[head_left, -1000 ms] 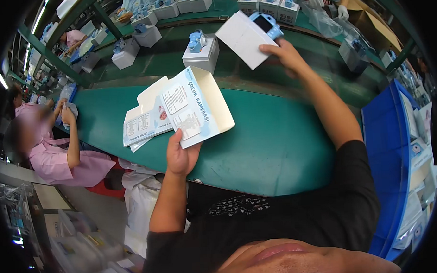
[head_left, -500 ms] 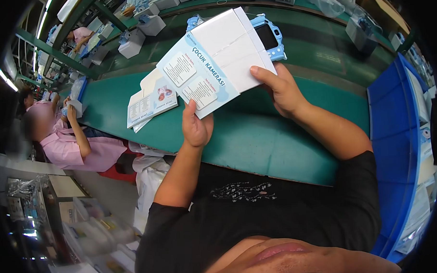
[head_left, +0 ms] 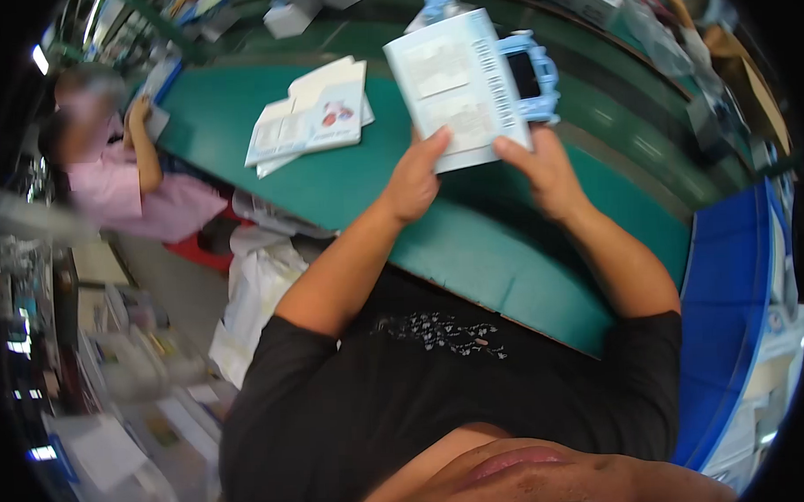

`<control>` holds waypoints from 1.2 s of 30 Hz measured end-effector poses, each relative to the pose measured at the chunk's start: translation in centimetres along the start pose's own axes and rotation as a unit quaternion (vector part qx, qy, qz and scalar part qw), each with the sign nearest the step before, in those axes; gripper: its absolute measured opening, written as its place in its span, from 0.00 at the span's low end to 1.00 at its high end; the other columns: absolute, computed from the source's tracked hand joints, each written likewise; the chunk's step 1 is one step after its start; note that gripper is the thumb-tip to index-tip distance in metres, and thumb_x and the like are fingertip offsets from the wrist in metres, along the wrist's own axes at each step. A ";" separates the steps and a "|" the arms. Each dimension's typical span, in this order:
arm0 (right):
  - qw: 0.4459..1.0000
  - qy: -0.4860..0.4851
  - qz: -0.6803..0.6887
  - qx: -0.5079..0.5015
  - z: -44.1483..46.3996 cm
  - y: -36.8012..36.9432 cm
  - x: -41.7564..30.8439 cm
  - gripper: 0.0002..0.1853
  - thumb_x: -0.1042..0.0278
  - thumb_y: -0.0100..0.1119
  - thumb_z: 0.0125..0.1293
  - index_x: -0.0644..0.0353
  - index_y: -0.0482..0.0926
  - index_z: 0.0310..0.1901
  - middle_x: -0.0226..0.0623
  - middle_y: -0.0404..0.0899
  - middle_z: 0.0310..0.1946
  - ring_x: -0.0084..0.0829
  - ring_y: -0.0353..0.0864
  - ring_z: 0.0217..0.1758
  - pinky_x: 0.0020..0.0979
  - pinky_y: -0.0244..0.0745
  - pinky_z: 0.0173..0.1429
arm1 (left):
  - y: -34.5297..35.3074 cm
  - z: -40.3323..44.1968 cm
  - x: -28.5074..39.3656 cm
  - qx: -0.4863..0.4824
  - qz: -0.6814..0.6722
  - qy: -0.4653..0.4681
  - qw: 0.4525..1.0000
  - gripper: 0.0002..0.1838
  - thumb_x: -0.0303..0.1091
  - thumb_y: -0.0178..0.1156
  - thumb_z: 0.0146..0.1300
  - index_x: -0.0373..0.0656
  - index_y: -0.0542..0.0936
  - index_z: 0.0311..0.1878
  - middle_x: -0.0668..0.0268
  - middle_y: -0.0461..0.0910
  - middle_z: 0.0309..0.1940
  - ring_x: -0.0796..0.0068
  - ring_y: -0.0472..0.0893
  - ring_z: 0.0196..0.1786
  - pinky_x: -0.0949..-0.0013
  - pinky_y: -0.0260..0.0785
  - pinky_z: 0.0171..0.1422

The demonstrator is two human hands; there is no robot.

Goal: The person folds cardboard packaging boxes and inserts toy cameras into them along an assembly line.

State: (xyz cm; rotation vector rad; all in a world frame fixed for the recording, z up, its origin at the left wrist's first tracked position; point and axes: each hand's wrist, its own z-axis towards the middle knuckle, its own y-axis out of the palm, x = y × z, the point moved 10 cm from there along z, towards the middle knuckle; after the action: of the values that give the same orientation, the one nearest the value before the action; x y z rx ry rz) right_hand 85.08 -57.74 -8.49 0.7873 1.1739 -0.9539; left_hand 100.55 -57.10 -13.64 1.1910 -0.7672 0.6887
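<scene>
My left hand [head_left: 414, 177] grips the lower left edge of a printed light-blue and white box sleeve [head_left: 454, 90], thumb on its front. At the sleeve's lower right corner is my right hand [head_left: 541, 168], its thumb on the front and its other fingers behind. A blue camera [head_left: 527, 77] with a dark screen sticks out at the sleeve's right side, just above my right hand. The white box seen earlier is hidden by the sleeve or inside it; I cannot tell which. Flat printed sleeves [head_left: 313, 117] lie stacked on the green table [head_left: 481, 239], left of my hands.
A co-worker in pink [head_left: 139, 194] sits at the left. Beyond the table runs a green conveyor [head_left: 628, 124] with white boxes. A blue bin [head_left: 728, 319] stands at the right, a white bag [head_left: 257, 287] and plastic containers [head_left: 149, 366] at the lower left.
The white box came from the right to the printed sleeve and is now out of sight. Both hands have come close together on the sleeve. The view has shifted.
</scene>
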 end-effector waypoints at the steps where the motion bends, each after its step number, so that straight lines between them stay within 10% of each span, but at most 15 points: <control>1: 1.000 0.011 -0.020 0.016 0.2 -1.0 -0.3 0.36 0.66 0.69 0.68 0.70 0.67 0.74 0.50 0.77 0.67 0.36 0.78 0.64 0.35 0.74 0.69 | 0.4 0.5 0.2 -0.022 0.070 0.007 0.997 0.38 0.40 0.50 0.81 0.39 0.48 0.86 0.49 0.63 0.81 0.52 0.67 0.80 0.54 0.57 0.84; 5: 0.982 -0.033 -0.106 0.151 3.2 -11.0 -0.7 0.39 0.67 0.75 0.61 0.72 0.69 0.71 0.53 0.79 0.61 0.39 0.82 0.57 0.36 0.78 0.63 | -1.7 -0.4 5.8 -0.093 0.462 -0.027 0.882 0.45 0.49 0.62 0.76 0.39 0.53 0.85 0.47 0.61 0.82 0.49 0.66 0.81 0.51 0.61 0.83; 10: 0.821 -0.055 -0.455 0.341 5.2 -31.2 -0.4 0.52 0.42 0.80 0.54 0.76 0.69 0.69 0.61 0.80 0.59 0.52 0.84 0.52 0.41 0.79 0.61 | -16.8 -1.3 15.3 0.019 0.774 -0.096 0.626 0.58 0.24 0.77 0.49 0.50 0.59 0.85 0.59 0.63 0.83 0.53 0.67 0.81 0.53 0.58 0.86; 12: 0.773 0.188 -0.474 0.377 4.0 -38.8 4.1 0.57 0.36 0.80 0.52 0.77 0.68 0.69 0.65 0.78 0.61 0.58 0.80 0.59 0.46 0.75 0.66 | -20.9 -0.7 16.6 -0.001 0.829 -0.099 0.551 0.61 0.23 0.79 0.46 0.52 0.59 0.85 0.62 0.60 0.85 0.54 0.68 0.80 0.53 0.60 0.85; 17: 0.637 0.165 -0.595 0.463 -0.2 -33.2 -0.7 0.57 0.35 0.79 0.54 0.78 0.68 0.70 0.68 0.74 0.65 0.61 0.74 0.66 0.50 0.71 0.71 | -25.8 -0.5 16.0 -0.038 0.791 -0.193 0.580 0.62 0.30 0.82 0.45 0.54 0.60 0.85 0.56 0.66 0.80 0.51 0.70 0.77 0.50 0.61 0.83; 22: 0.645 -0.187 -0.645 0.364 -2.9 -21.5 -5.3 0.55 0.37 0.77 0.59 0.77 0.66 0.72 0.68 0.70 0.69 0.62 0.71 0.70 0.52 0.68 0.73 | -18.3 -1.8 18.9 0.021 0.778 -0.091 0.621 0.64 0.29 0.84 0.38 0.56 0.63 0.84 0.57 0.71 0.74 0.49 0.71 0.74 0.53 0.60 0.82; 25: 0.838 -0.088 -0.498 0.204 -2.7 -11.6 -3.4 0.55 0.41 0.74 0.65 0.75 0.58 0.78 0.65 0.65 0.75 0.56 0.69 0.76 0.47 0.64 0.80 | -10.8 -2.5 18.7 -0.027 0.802 0.056 0.595 0.63 0.34 0.85 0.37 0.54 0.66 0.82 0.59 0.72 0.66 0.47 0.72 0.70 0.42 0.51 0.82; 27: 0.912 -0.009 -0.397 0.101 -2.8 -5.4 -1.4 0.58 0.36 0.70 0.66 0.77 0.54 0.80 0.69 0.60 0.77 0.59 0.65 0.79 0.51 0.62 0.82 | -3.0 -4.4 17.4 -0.010 0.861 0.168 0.479 0.61 0.36 0.85 0.37 0.53 0.67 0.81 0.59 0.70 0.67 0.50 0.68 0.75 0.31 0.46 0.80; 33: 0.967 0.047 -0.247 0.041 -4.7 1.0 -1.0 0.69 0.35 0.75 0.61 0.78 0.41 0.82 0.70 0.43 0.82 0.58 0.50 0.86 0.50 0.55 0.85 | 10.1 -7.7 9.3 -0.081 0.818 0.260 0.506 0.57 0.38 0.83 0.40 0.49 0.69 0.80 0.55 0.69 0.66 0.49 0.65 0.77 0.25 0.38 0.77; 36: 0.943 -0.032 -0.311 0.118 -5.4 -0.1 -1.0 0.58 0.44 0.80 0.58 0.77 0.55 0.75 0.68 0.59 0.74 0.55 0.69 0.72 0.51 0.70 0.73 | 11.8 -8.0 7.2 -0.112 0.765 0.314 0.551 0.56 0.38 0.82 0.42 0.45 0.69 0.79 0.52 0.68 0.66 0.47 0.66 0.76 0.27 0.35 0.78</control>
State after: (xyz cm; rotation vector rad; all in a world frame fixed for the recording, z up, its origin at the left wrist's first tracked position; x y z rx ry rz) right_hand 82.78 -52.78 -8.66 0.5668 1.2924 -1.6550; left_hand 96.39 -46.09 -2.87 -0.3824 -1.0873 2.2078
